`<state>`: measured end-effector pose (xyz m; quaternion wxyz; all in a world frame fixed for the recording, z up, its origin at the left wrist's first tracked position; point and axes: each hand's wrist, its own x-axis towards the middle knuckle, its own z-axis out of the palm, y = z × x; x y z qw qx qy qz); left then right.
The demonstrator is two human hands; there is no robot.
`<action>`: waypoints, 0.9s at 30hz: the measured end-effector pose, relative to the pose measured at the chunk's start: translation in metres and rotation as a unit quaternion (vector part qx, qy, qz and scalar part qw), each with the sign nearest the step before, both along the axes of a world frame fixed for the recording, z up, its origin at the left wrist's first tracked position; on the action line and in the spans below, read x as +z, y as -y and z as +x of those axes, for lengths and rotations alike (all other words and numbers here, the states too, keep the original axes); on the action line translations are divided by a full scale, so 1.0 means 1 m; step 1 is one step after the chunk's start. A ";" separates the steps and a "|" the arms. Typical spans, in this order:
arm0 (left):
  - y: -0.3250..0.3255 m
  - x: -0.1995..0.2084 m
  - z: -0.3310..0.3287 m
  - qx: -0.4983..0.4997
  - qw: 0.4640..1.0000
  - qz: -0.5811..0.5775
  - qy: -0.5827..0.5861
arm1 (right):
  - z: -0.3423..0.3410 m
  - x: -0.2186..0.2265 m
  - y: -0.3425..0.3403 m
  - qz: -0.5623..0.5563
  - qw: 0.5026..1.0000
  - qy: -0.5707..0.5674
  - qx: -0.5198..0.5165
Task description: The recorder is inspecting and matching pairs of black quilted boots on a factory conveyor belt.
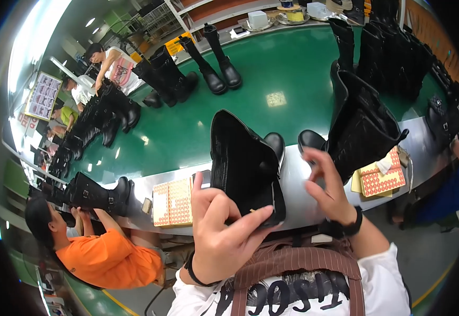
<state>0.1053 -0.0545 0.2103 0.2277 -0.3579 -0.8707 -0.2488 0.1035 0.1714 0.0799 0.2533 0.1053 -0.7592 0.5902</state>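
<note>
Upright in front of me, a tall black boot [242,168] opens its shaft toward me. My left hand [221,231] is at the near left side of that opening, one finger raised and the others bent. A small pale bit shows at its fingertips by the rim; what it is I cannot make out. To the right, my right hand [329,189] hovers with thumb and fingers apart and nothing visible between them. Just beyond it stands another black boot [364,118], its shaft leaning right.
Sheets of round red stickers lie left [172,203] and right [382,176] on the metal table edge [298,189]. More boots [221,68] stand along the green tabletop [261,58]. A person in orange [108,258] sits close on my left.
</note>
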 end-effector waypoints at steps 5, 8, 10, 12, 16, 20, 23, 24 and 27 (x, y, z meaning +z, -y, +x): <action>0.018 -0.001 0.027 -0.024 0.998 0.016 0.053 | -0.054 0.027 0.031 0.136 0.989 -0.033 0.052; 0.024 -0.010 0.013 0.099 0.986 0.077 -0.111 | -0.061 0.020 0.042 0.086 0.992 -0.008 0.095; 0.024 -0.025 -0.013 0.122 0.963 0.140 -0.194 | -0.057 0.012 0.047 0.085 0.993 0.015 0.085; 0.014 -0.053 -0.023 0.168 0.953 0.250 -0.041 | -0.049 0.004 0.044 0.106 0.988 0.086 0.075; 0.011 -0.108 -0.036 0.087 0.917 0.382 0.073 | -0.027 -0.017 0.018 0.090 0.989 0.108 0.048; 0.009 -0.165 -0.026 -0.003 0.838 0.460 0.293 | -0.011 -0.051 0.007 0.123 0.957 0.252 0.072; 0.014 -0.191 -0.027 -0.008 0.828 0.356 0.432 | -0.011 -0.072 0.025 0.134 0.956 0.250 0.081; 0.016 -0.196 -0.030 0.019 0.826 0.301 0.476 | -0.014 -0.075 0.030 0.142 0.953 0.255 0.085; 0.018 -0.206 -0.036 0.000 0.835 0.308 0.456 | -0.024 -0.079 0.036 0.125 0.939 0.296 0.121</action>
